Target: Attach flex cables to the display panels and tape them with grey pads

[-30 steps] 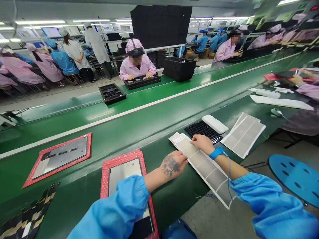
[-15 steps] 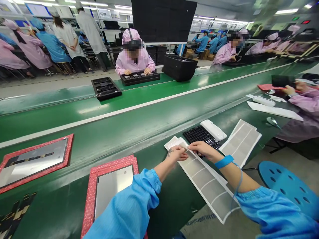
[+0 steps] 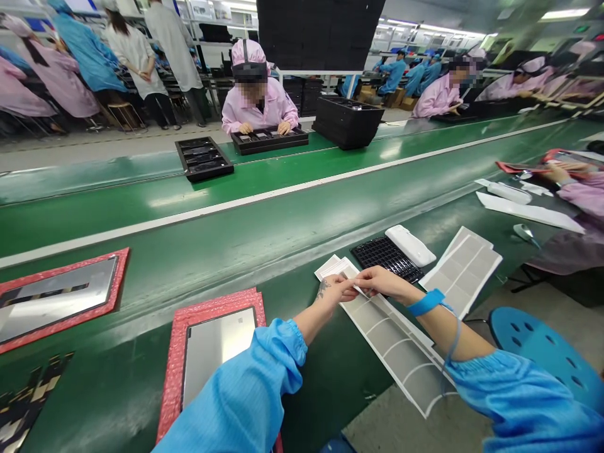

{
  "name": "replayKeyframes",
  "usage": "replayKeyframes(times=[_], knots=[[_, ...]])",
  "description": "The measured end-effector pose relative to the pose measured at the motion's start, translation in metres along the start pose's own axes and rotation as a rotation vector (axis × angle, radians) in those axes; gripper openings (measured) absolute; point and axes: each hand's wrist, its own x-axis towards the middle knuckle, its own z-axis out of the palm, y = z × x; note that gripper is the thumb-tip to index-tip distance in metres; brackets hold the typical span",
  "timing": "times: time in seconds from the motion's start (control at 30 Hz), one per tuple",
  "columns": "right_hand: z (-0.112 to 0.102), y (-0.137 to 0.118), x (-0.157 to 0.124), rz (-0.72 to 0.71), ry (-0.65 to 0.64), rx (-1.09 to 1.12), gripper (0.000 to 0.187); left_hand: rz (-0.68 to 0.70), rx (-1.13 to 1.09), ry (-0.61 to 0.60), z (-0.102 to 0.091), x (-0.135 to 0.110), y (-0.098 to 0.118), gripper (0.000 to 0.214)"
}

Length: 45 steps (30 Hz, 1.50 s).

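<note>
My left hand [image 3: 336,290] and my right hand [image 3: 379,280] meet fingertip to fingertip at the far end of a long white-edged sheet of grey stickers [image 3: 394,340]. Both are closed in a pinch on that end. What lies exactly between the fingertips is small and partly hidden. The sheet slants toward me, and its near end curls over the table edge. White paper [image 3: 329,267] shows under its far end. A blue wrist strap [image 3: 427,302] with a cord circles my right wrist.
Beyond my right hand lie a black gridded tray [image 3: 384,259], a white oblong case [image 3: 410,246] and more sticker sheets [image 3: 465,264]. Flat silver panels on red foam [image 3: 172,371] lie left. A blue stool [image 3: 542,352] stands right. A co-worker [image 3: 259,104] sits across the green conveyor [image 3: 264,220].
My fingertips have come closer together at the sheet's far end. The view has shifted slightly. At the right, the dark object in a co-worker's hands has given way to a red-edged one.
</note>
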Motion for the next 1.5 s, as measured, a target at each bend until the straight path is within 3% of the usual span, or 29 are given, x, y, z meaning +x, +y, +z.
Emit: replayKeyframes(times=[0.67,0.97,1.1,1.5], knots=[[0.009,0.017,0.009,-0.091,0.066,-0.101,0.034,0.084,-0.065,0.047,-0.003,0.001,-0.011,0.032],[0.007,0.023,0.014,-0.105,0.081,-0.124,0.035,0.049,-0.066,0.068,-0.001,0.000,-0.005,0.028],[0.005,0.022,0.011,-0.107,0.090,-0.109,0.035,0.018,-0.059,0.056,-0.001,0.000,-0.001,0.022],[0.004,0.012,0.003,-0.112,0.065,-0.150,0.032,0.070,-0.046,0.046,0.000,0.002,-0.006,0.030]])
